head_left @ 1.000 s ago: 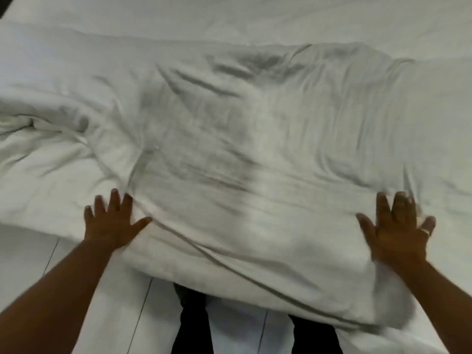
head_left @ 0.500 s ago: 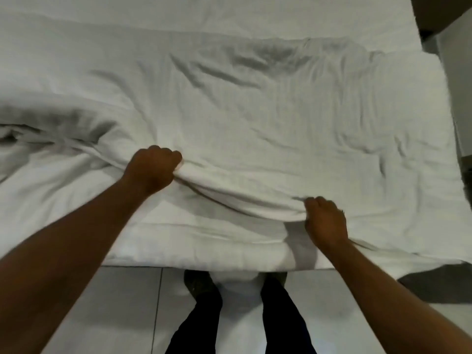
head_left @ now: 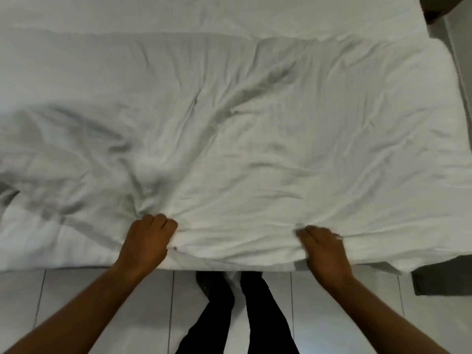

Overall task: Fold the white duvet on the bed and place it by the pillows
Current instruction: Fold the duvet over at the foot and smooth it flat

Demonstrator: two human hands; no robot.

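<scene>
The white duvet [head_left: 255, 129] lies wrinkled across the bed, covering most of the view, its near edge along the bed's front side. My left hand [head_left: 146, 238] is clenched on the duvet's near edge, bunching the cloth into creases. About a forearm's length to the right, my right hand [head_left: 323, 247] grips the same edge with fingers curled over the fabric. The bed's white sheet [head_left: 204, 14] shows bare beyond the duvet's far edge. No pillows are in view.
White floor tiles [head_left: 102, 290] lie below the bed's front edge, where my dark-trousered legs [head_left: 237, 315] stand. A dark bed-frame corner [head_left: 441, 277] juts out at the lower right. A wall and dark furniture [head_left: 439, 11] stand at the upper right.
My flat, open hands closed on the duvet's near edge. Both hands have since moved down toward the bed's front edge, drawing the duvet with them, and more of the bed's right side is in view.
</scene>
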